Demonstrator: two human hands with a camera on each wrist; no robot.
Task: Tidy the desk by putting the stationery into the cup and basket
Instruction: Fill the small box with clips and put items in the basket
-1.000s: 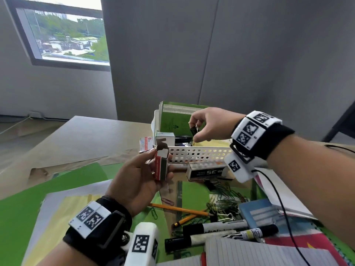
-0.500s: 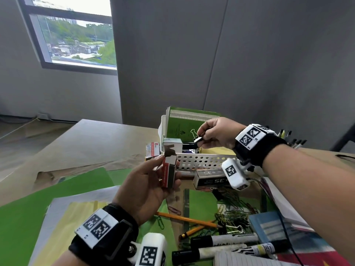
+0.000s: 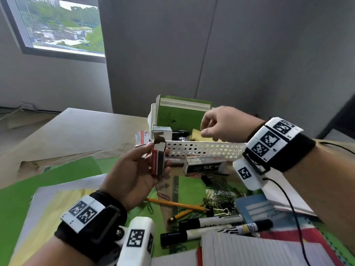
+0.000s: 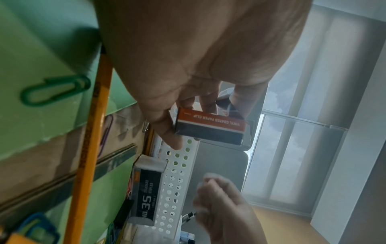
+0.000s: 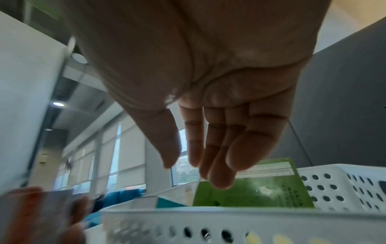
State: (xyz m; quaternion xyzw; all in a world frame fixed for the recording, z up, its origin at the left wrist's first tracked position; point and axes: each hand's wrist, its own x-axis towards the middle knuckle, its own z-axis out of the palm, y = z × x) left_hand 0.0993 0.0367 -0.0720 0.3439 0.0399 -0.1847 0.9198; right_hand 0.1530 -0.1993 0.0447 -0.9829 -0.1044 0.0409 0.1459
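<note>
My left hand point(image 3: 143, 162) grips a small red and black paper clip box point(image 3: 158, 160) upright, its top flap open, just in front of the white perforated basket point(image 3: 203, 150). The left wrist view shows the thumb and fingers point(image 4: 167, 128) curled round that box point(image 4: 211, 127). My right hand point(image 3: 204, 127) hovers over the basket's inside with relaxed fingers and holds nothing; the right wrist view shows its fingers point(image 5: 217, 156) straight above the basket point(image 5: 208, 222). A green notebook point(image 3: 178, 116) stands in the basket.
A staples box point(image 3: 203, 166) lies against the basket's front wall. Loose paper clips point(image 3: 221, 192), two pencils point(image 3: 176, 203), markers point(image 3: 211, 221), a ruler point(image 3: 175, 189), notebooks and green and yellow folders point(image 3: 48, 189) cover the near desk. Bare tabletop lies at the far left.
My right hand pinched a black binder clip over the basket before; now its fingers have spread and the clip is gone from them. The left hand keeps its hold on the box.
</note>
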